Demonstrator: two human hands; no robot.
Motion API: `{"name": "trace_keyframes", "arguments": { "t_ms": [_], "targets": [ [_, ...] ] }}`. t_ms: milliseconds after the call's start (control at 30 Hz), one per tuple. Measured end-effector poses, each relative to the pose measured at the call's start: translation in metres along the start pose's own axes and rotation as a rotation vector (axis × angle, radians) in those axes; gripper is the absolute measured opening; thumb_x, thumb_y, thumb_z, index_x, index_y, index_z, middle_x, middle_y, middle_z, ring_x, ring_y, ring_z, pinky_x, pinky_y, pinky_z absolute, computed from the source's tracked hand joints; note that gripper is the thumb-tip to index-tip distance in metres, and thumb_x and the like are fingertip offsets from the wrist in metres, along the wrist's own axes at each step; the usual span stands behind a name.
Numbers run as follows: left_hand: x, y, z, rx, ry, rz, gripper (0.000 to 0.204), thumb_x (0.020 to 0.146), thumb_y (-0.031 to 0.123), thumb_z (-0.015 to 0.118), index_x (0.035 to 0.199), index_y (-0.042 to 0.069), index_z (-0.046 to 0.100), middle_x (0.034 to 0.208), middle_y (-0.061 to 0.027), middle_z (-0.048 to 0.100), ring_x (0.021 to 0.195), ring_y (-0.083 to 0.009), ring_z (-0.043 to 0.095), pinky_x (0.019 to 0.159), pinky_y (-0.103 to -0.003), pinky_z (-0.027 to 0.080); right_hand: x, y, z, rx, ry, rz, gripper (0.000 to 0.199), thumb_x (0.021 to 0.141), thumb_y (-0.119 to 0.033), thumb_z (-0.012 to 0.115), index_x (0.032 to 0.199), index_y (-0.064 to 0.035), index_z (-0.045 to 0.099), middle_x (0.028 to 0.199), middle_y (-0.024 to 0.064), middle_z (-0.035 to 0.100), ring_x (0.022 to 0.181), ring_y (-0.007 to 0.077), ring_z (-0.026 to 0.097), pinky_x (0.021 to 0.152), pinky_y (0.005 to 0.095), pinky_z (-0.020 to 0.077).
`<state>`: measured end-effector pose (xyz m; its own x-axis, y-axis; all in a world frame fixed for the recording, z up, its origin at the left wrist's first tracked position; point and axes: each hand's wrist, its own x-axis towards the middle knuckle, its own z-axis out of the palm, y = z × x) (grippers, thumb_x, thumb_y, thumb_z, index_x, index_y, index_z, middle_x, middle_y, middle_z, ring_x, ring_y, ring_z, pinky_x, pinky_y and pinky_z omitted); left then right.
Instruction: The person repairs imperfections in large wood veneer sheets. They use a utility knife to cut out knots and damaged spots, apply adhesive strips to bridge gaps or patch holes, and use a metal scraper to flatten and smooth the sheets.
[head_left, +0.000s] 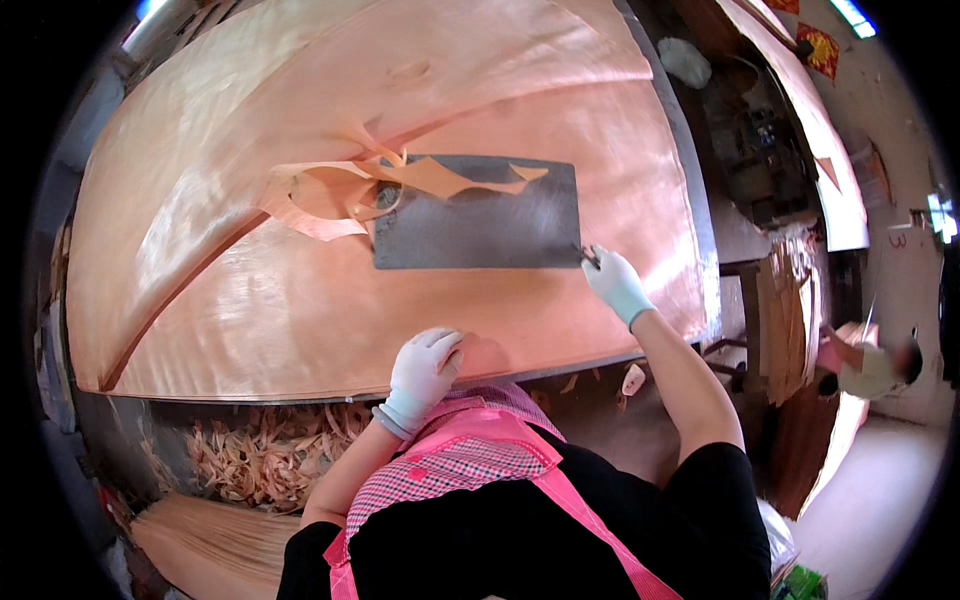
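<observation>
A wide, thin sheet of reddish-tan wood veneer (pixel 300 340) covers the table before me. On it lies a dark grey rectangular board (pixel 480 230). Torn, curling veneer scraps (pixel 430 178) lie across the board's far left part and spill past its left edge. At the board's right end my right hand (pixel 612 280), in a white glove, is closed on a small dark tool (pixel 589 256), its tip at the board's edge; its exact kind is too small to tell. My gloved left hand (pixel 424 370) rests, fingers loosely bent, at the sheet's near edge, holding nothing visible.
A raised fold (pixel 190 295) runs across the sheet's left side. Below the table's near edge lies a heap of veneer shavings (pixel 270 455), beside stacked veneer (pixel 210 540). More veneer bundles (pixel 785 320) stand at right, where another person (pixel 880 368) is at work.
</observation>
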<state>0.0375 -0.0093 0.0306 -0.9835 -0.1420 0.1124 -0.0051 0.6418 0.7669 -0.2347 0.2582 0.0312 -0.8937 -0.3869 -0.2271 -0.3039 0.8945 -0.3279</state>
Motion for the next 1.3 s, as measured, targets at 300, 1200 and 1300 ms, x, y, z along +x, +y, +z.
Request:
{"name": "trace_keyframes", "arguments": {
  "t_ms": [300, 1200, 1300],
  "targets": [
    [-0.003, 0.015, 0.032, 0.287, -0.073, 0.194, 0.051, 0.074, 0.026, 0.078, 0.118, 0.006, 0.061, 0.132, -0.0164, 0.056, 0.127, -0.0374, 0.049, 0.108, -0.051, 0.038, 0.018, -0.027, 0.010, 0.419, -0.180, 0.443, 0.073, 0.082, -0.069, 0.064, 0.103, 0.0010, 0.067, 0.085, 0.0126, 0.069, 0.080, 0.0247, 0.067, 0.071, 0.0377, 0.0508],
    [0.009, 0.028, 0.078, 0.367, -0.121, 0.301, 0.054, 0.072, 0.030, 0.077, 0.119, 0.007, 0.063, 0.131, -0.0172, 0.055, 0.128, -0.0365, 0.048, 0.110, -0.051, 0.036, -0.298, 0.062, 0.009, 1.820, 0.603, 0.705, 0.032, 0.105, -0.027, 0.051, 0.121, -0.0012, 0.060, 0.116, 0.0070, 0.066, 0.105, 0.0202, 0.063, 0.093, 0.0344, 0.0493],
    [0.015, 0.034, 0.080, 0.417, -0.187, 0.297, 0.051, 0.074, 0.029, 0.076, 0.118, 0.007, 0.064, 0.132, -0.0163, 0.055, 0.129, -0.0350, 0.047, 0.111, -0.049, 0.035, -0.312, 0.064, 0.012, 1.800, 0.628, 0.590, 0.033, 0.106, -0.026, 0.049, 0.123, 0.0001, 0.058, 0.118, 0.0061, 0.064, 0.107, 0.0180, 0.062, 0.094, 0.0329, 0.0484]
  ]
}}
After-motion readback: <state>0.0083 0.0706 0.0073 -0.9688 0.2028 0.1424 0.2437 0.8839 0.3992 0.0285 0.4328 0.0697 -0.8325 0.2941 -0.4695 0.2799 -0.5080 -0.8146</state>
